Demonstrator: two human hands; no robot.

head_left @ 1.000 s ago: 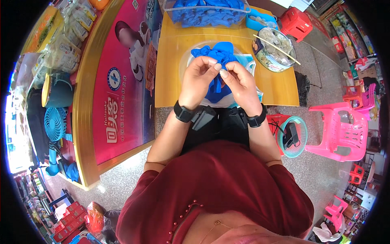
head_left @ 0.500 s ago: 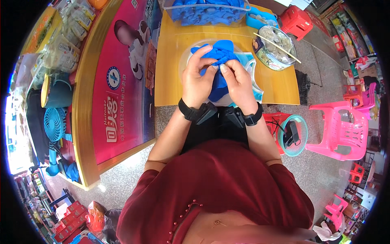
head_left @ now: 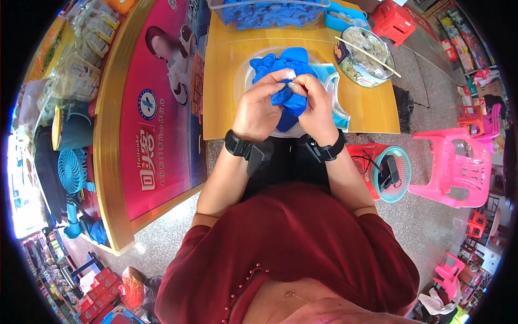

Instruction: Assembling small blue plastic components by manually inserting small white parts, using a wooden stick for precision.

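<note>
My left hand point(head_left: 257, 112) and my right hand point(head_left: 318, 110) meet over the wooden table, both closed on a bunched piece of blue cloth point(head_left: 294, 104). The fingertips of both pinch it together at its top, where a small pale spot shows that I cannot make out. Just beyond my hands, more crumpled blue cloth point(head_left: 295, 56) lies heaped on a round, pale, translucent tray point(head_left: 244, 73). Beside my right hand a light-blue, white-edged flat piece point(head_left: 339, 110) sticks out from under the heap.
At the table's point(head_left: 221, 97) far side stand a clear bin of blue pieces point(head_left: 270, 16) and a small blue basket point(head_left: 345, 20). A round tin point(head_left: 367, 81) with a stick across it is at right. Pink chair point(head_left: 456, 167), green basket point(head_left: 407, 181) and counter point(head_left: 116, 135) flank me.
My hands have come slightly nearer to me and closed in together, fingers curled tighter. The blue piece they hold is now bunched up and apart from the heap behind.
</note>
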